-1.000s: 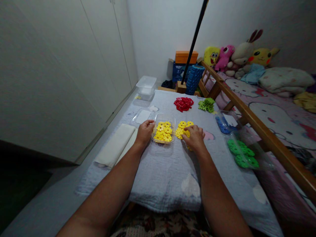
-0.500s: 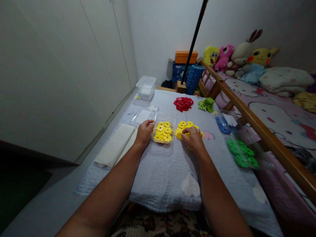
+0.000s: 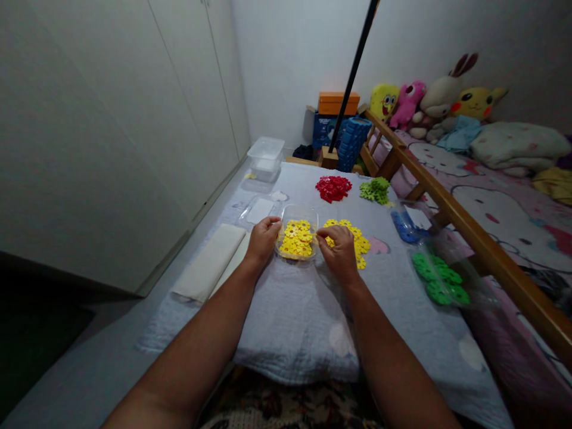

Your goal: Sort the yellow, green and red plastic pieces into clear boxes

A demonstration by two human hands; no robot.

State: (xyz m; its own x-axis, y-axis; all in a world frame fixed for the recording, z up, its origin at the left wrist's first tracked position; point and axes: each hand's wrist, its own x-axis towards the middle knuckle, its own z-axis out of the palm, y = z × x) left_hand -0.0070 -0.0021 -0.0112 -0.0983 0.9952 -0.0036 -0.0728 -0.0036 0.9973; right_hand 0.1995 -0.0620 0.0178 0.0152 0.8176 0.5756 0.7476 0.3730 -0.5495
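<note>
A clear plastic container [image 3: 297,210] holds a heap of yellow flower-shaped pieces [image 3: 295,239]. My left hand [image 3: 264,236] grips its left wall, thumb and fingers pressed together. At the opposite side, my right hand [image 3: 338,250] is closed in a pinch with its fingertips at the right rim; what lies between them, if anything, is hidden. Behind and right of that hand spreads a loose pile of yellow flower pieces [image 3: 361,243], partly covered by the hand.
Farther back lie a red pile [image 3: 333,188] and a light-green pile [image 3: 375,190]. Boxes with blue pieces [image 3: 406,227] and green pieces [image 3: 440,277] line the right edge by the wooden bed rail [image 3: 487,256]. Folded cloth [image 3: 210,259], a clear lid [image 3: 257,210] and stacked containers [image 3: 266,156] sit left.
My right hand has moved left from the yellow pile to the container's right rim, uncovering part of the pile. The left hand keeps its grip on the container.
</note>
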